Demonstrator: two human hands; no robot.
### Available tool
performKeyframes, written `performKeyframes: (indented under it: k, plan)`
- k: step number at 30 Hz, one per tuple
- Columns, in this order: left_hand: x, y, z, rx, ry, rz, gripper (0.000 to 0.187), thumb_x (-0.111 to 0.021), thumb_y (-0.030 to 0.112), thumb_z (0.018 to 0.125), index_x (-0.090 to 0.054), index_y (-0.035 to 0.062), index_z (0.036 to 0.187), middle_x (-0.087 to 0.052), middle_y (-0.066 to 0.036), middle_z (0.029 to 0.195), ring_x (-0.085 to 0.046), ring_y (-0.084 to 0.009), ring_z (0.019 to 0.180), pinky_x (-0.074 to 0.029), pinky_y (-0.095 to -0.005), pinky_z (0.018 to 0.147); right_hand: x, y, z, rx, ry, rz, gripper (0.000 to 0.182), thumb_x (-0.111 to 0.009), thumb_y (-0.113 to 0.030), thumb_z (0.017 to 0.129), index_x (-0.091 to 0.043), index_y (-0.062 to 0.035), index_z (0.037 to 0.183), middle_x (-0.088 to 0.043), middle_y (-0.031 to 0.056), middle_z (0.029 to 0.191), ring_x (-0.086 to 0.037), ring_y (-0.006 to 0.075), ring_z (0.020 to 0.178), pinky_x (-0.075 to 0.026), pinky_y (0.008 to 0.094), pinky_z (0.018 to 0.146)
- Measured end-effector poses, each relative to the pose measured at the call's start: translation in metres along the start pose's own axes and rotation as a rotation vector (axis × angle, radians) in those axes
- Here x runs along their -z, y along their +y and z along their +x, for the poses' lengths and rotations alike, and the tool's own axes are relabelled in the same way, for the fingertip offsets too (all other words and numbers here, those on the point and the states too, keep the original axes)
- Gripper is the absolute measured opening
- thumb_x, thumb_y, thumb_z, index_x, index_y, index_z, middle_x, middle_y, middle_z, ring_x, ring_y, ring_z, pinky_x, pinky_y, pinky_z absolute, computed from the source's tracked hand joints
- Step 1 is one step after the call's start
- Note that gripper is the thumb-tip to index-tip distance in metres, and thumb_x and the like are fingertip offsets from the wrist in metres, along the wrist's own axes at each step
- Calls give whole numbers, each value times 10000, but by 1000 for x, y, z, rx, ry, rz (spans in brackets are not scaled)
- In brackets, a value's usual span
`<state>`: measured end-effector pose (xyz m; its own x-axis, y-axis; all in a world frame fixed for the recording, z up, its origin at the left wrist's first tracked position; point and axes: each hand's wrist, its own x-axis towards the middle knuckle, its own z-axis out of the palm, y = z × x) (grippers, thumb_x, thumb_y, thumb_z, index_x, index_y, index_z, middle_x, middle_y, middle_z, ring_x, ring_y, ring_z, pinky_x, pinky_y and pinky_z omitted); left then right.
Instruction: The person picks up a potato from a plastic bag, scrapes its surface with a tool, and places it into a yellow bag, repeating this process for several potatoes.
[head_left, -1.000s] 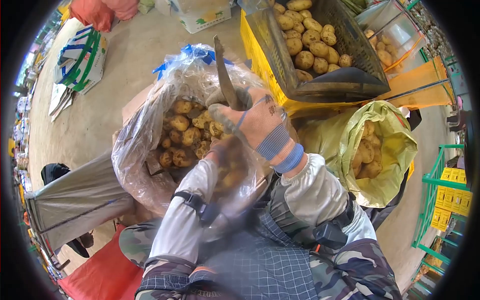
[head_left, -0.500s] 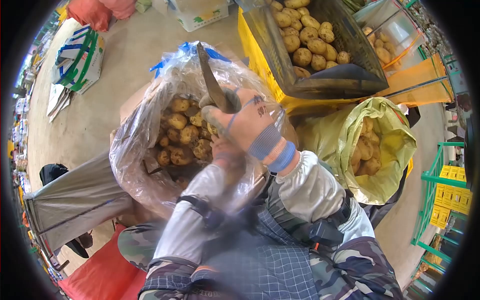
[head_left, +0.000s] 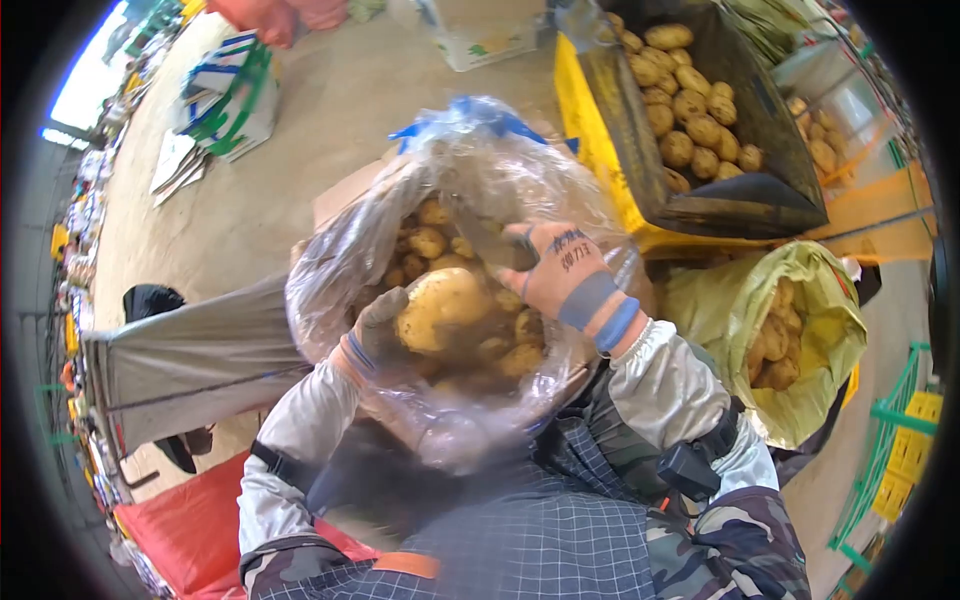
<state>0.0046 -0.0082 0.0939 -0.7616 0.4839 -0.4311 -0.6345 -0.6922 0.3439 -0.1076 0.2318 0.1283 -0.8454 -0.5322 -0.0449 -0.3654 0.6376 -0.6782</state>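
My left hand [head_left: 374,326], gloved, grips a large pale yellow potato [head_left: 442,308] above the mouth of a clear plastic bag [head_left: 335,275]. In my gloved right hand [head_left: 572,272] is a knife [head_left: 474,232], its dull blade slanting up and left over the bag, close to the potato but apart from it. Part of the handle is hidden by my fingers. Several smaller, dirt-specked potatoes [head_left: 427,242] lie inside the bag, partly covered by my hands and the large potato.
A yellow crate [head_left: 582,130] with a dark lining holds potatoes at the upper right. Below it stands a yellow-green sack [head_left: 835,345] of potatoes. Grey cloth on a frame [head_left: 200,345] is to the left, above a red sack [head_left: 195,525]. A box [head_left: 245,105] stands farther back.
My left hand has come up from inside the bag with a large potato. My right hand has lowered the knife toward the bag. The camera view has shifted.
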Motion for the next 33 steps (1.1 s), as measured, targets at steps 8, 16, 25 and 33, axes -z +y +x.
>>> performKeyframes:
  k: [8,16,25,33]
  plan:
    - [-10,-7,-50,-409,103,-47,788,-604,471,877,-391,27,1492,-506,-223,1436,-559,-364,1273,-507,-488,1050,-38,-24,0,106,-203,-69,412,-746,-263,829,-667,-129,1210,-708,143,1091,-675,339,1022,-542,412,896]
    - [3,-11,-40,-394,160,-142,787,-610,554,865,-447,50,1447,-548,-170,1396,-590,-313,1238,-553,-471,984,-56,-23,5,168,-205,166,403,-703,-166,832,-678,-119,1232,-700,172,1147,-656,353,1079,-511,419,958]
    - [20,-9,2,-578,-37,301,680,-510,458,1026,-288,91,1554,-411,-146,1519,-440,-302,1374,-372,-423,1151,-63,-6,23,214,-45,-12,429,-679,-315,845,-644,-100,1216,-716,150,1020,-698,352,896,-553,437,769]
    - [2,0,13,-702,319,973,668,-590,390,993,-339,89,1534,-494,-141,1405,-489,-307,1307,-340,-415,1175,-30,-32,9,-184,-272,988,697,-781,-440,850,-567,8,1340,-672,178,1187,-638,282,1062,-509,387,912]
